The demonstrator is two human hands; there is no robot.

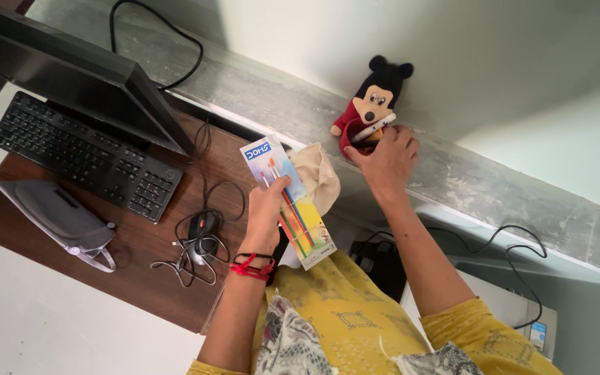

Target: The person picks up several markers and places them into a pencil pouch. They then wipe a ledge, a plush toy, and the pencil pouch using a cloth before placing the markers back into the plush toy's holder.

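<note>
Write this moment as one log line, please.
left hand: holds paintbrush pack | right hand: at red holder on plush mouse toy | desk: keyboard, mouse

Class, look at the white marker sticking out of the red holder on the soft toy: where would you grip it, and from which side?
Probably grip the marker by its free upper end, coming from above the holder. Its lower part is sunk in the holder, where the right hand already rests; the end slanting up across the soft toy is exposed.

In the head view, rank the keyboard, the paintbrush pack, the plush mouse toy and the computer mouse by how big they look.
1. keyboard
2. paintbrush pack
3. plush mouse toy
4. computer mouse
Pack is held nearer the camera, so its lead over the toy is unsure.
</note>
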